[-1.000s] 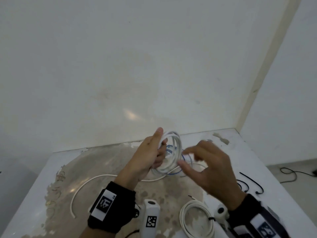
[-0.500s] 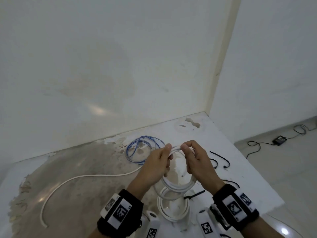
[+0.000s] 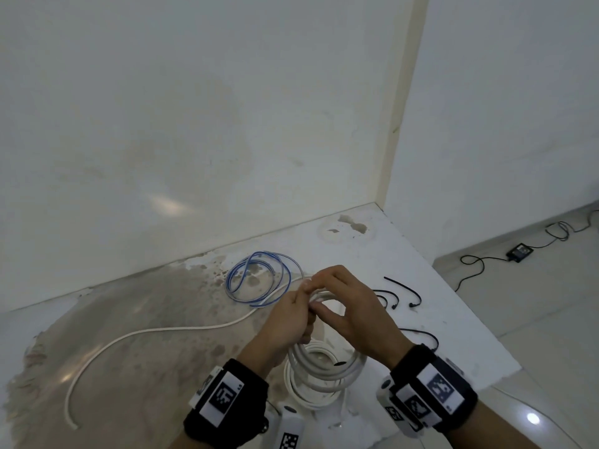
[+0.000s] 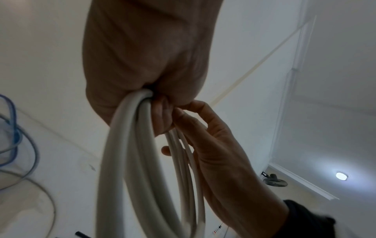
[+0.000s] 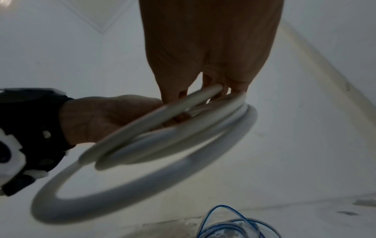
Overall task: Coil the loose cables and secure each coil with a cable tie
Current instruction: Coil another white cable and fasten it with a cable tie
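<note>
I hold a white cable coil (image 3: 327, 372) upright above the table between both hands. My left hand (image 3: 296, 314) grips its top from the left, and the loops run out of my fist (image 4: 146, 67) in the left wrist view. My right hand (image 3: 348, 306) pinches the same strands (image 5: 167, 135) from the right, its fingers curled over them. The cable's loose tail (image 3: 146, 333) trails left across the table. A blue cable (image 3: 256, 280) lies loosely looped behind my hands. Black cable ties (image 3: 405, 288) lie to the right.
A second white coil (image 3: 308, 398) lies flat on the table (image 3: 421, 270) right under the held one. The table's right edge drops to a tiled floor with a black adapter (image 3: 520, 251) and its cord. Walls meet in a corner behind.
My right hand, free and open one second ago, now grips the coil beside my left hand. Both hands have drawn close together at the coil's top, and my view has swung left and down.
</note>
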Tool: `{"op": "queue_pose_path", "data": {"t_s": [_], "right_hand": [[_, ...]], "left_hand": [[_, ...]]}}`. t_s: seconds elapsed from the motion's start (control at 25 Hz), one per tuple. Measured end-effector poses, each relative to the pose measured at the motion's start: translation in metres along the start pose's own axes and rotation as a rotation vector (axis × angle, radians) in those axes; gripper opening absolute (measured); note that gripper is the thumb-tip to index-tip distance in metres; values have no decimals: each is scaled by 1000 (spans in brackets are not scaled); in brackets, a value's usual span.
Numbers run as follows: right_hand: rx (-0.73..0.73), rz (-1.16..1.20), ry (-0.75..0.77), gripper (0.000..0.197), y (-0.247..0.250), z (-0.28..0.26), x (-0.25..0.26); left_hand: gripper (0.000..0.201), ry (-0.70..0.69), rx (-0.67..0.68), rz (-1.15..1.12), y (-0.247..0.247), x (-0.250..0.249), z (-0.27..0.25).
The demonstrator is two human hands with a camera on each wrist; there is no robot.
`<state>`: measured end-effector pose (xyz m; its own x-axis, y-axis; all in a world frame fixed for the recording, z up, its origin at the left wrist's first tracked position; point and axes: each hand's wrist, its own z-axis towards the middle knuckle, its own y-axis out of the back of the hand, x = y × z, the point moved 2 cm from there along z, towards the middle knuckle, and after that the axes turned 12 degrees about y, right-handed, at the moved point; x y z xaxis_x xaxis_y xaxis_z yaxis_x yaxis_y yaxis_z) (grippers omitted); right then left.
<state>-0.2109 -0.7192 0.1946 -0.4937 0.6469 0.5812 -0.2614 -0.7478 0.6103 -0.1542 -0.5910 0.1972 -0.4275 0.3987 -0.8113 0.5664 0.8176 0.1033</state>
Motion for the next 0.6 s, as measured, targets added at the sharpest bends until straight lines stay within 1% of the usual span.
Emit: {"op": "queue_pose_path", "data": {"t_s": [0.16, 0.32, 0.44, 0.6], "right_hand": [[-30, -6, 17, 16, -5, 8, 2], [-13, 25, -4, 12, -12, 19, 3], [-26, 157, -137, 11, -10, 26, 2], [-135, 331, -292, 9, -12, 27, 3]], "left_hand": [[46, 49, 36, -81, 10, -1, -1], [46, 34, 42, -78, 23, -2, -1], [48, 26, 53, -8, 33, -4, -4], [48, -4, 35, -7, 42, -12, -7]]}}
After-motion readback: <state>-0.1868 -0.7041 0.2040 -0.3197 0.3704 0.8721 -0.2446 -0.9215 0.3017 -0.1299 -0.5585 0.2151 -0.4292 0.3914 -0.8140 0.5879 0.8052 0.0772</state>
